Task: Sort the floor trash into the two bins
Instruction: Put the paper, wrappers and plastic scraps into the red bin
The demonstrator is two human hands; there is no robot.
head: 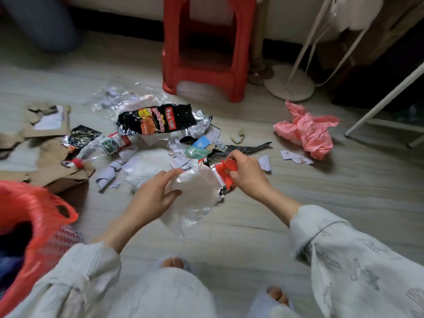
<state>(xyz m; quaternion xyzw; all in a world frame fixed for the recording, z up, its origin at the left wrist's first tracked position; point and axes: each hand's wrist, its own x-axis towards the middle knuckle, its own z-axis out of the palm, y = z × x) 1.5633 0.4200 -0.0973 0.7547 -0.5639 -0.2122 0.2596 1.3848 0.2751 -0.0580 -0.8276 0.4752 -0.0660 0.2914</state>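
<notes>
Head view shows the left hand [153, 195] gripping a clear plastic bag [195, 193] and the right hand [246, 172] pinching a red wrapper [226, 172]; bunching both tightly before lifting toward the red-lined bin [29, 207] seems wise.

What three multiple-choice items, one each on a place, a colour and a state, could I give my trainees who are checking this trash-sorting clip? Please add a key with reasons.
1. Where does the red-lined bin stand?
A. At the person's left
B. Beside the pink bag
C. Under the stool

2. What colour is the plastic stool?
A. Blue
B. Red
C. White

3. What is the right hand doing?
A. Lying flat on the floor
B. Hanging idle
C. Gripping a crumpled red wrapper

Key: 1 A, the bin fills the lower left corner, far from the pink bag. 2 B, the stool is red throughout. 3 C, its fingers curl round the red scrap, while the left hand holds a white plastic sheet.
</notes>
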